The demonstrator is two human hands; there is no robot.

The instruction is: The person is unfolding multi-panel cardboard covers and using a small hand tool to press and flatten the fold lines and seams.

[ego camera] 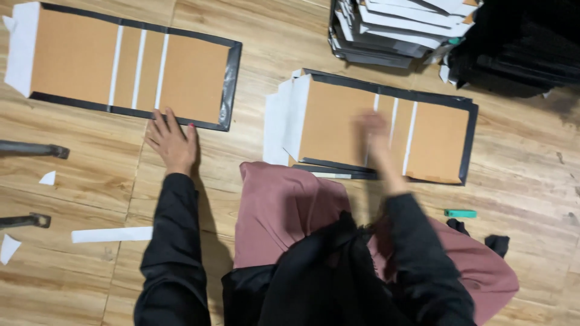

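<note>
Head view: left hand [171, 141], fingers spread and holding nothing, presses flat at the near edge of the left cardboard panel [130, 65], whose long axis runs left-right. Right hand [373, 131], blurred so its grip cannot be told, lies on the stacked panels [386, 127].

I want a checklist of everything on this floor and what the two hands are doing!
Surface: wooden plank floor, person kneeling on it.
Job's things: brown board cover with black edges lies flat at upper left; stack of similar covers lies in front of the person.
Clutter: white paper strip, small paper scraps, green cutter, black cloth bits.
Grippers: left hand flat on the floor, fingertips at the upper-left cover's edge; right hand blurred, on the stack's top cover.
Cables: nothing seen.
Surroundings: pile of finished covers and a black pile at top right; two metal legs at left.
</note>
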